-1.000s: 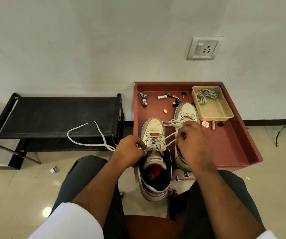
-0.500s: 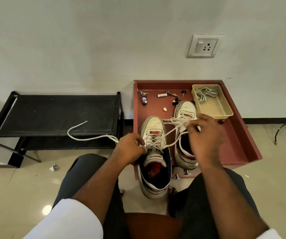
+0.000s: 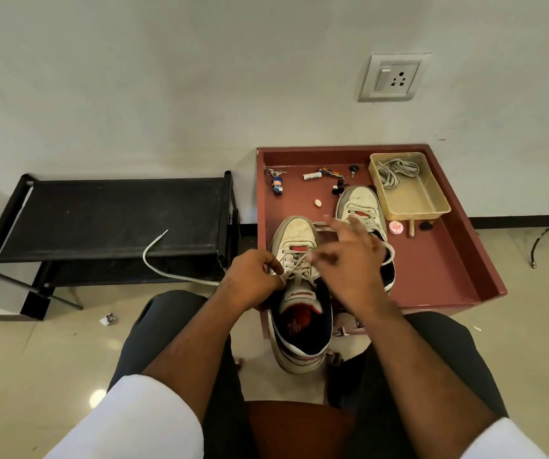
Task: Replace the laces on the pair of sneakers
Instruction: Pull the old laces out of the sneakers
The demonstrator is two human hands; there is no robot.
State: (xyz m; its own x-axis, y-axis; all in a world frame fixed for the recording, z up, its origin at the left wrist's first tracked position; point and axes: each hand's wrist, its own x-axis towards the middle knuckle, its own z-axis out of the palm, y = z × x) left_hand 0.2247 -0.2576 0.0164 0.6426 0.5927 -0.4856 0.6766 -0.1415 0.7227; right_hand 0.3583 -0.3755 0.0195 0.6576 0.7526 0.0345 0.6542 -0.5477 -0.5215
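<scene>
A worn white sneaker (image 3: pixel 296 233) stands between my knees, its heel toward me and its toe over the red tray (image 3: pixel 458 270). A white lace (image 3: pixel 294 266) crosses its eyelets. My left hand (image 3: pixel 249 281) pinches that lace at the sneaker's left side, and the lace's free end (image 3: pixel 153 260) trails left across the black rack. My right hand (image 3: pixel 356 260) hovers over the sneaker's right side, blurred, with fingers spread; a strand passes under its fingertips. The second sneaker (image 3: pixel 361 200) stands in the tray, partly hidden behind that hand.
A clear plastic tub (image 3: pixel 414 203) in the tray's far right corner holds coiled laces (image 3: pixel 395 172). A keychain figure (image 3: pixel 278 186), keys and small bits lie along the tray's back. A low black rack (image 3: pixel 117 217) stands left; a wall socket (image 3: pixel 394 77) is above.
My right hand drew the lace out to the right, then came back left over the sneaker with its fingers spread. The trailing end on the left has grown shorter. My left hand stayed put.
</scene>
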